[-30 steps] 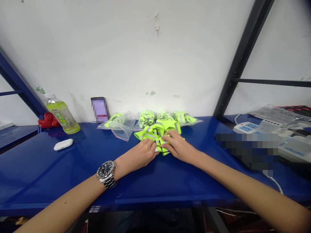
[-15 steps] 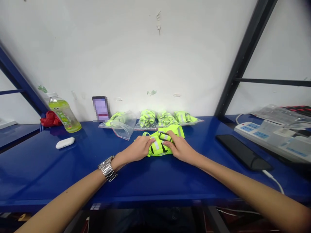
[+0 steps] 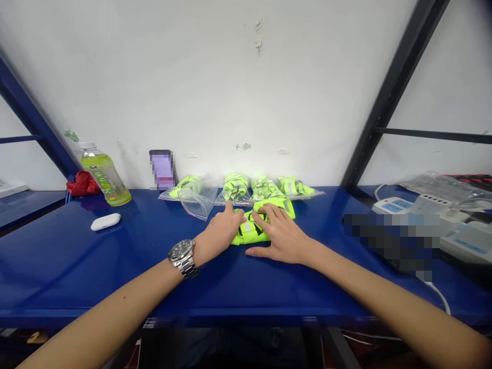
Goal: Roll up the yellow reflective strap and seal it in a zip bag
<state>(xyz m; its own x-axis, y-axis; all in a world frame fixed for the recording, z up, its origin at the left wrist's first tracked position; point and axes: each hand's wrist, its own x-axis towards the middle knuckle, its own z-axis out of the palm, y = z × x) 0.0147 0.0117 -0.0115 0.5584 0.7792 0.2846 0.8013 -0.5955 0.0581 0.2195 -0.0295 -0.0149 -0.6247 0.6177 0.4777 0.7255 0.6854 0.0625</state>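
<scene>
Yellow-green reflective cloth (image 3: 249,234) lies bunched on the bench (image 3: 154,220), both your hands on it

Writing: the label (image 3: 105,180) on your tilted bottle (image 3: 120,190), at the bench's far left, carries pale characters on green, too small to read. The phone (image 3: 163,169) propped against the wall (image 3: 246,92) has its screen pixelated, so any text there is masked. Blue panels on the white power strip (image 3: 394,205) at right are likewise illegible, as are the markings on the dial of the steel watch (image 3: 182,250) at your left wrist.

Grip: your left hand (image 3: 220,231) sits at the cloth's left end, its thumb over the fabric and one finger pointing toward the wall. Whether that grip is closed on the cloth cannot be told, since your hand hides its underside. Your right hand (image 3: 286,233) is spread, palm down, its fingers resting over the cloth's right part. Its thumb stands wide of them, near the bench top in front of the cloth; you have that grip open.

Position: the cloth lies at mid-bench, between your hands. Just behind it, along the wall, sit four yellow-green bundles (image 3: 265,188) in clear plastic bags (image 3: 202,205). The leftmost bag has a red-edged mouth facing you. A white case (image 3: 105,222) lies in front of the bottle.
</scene>
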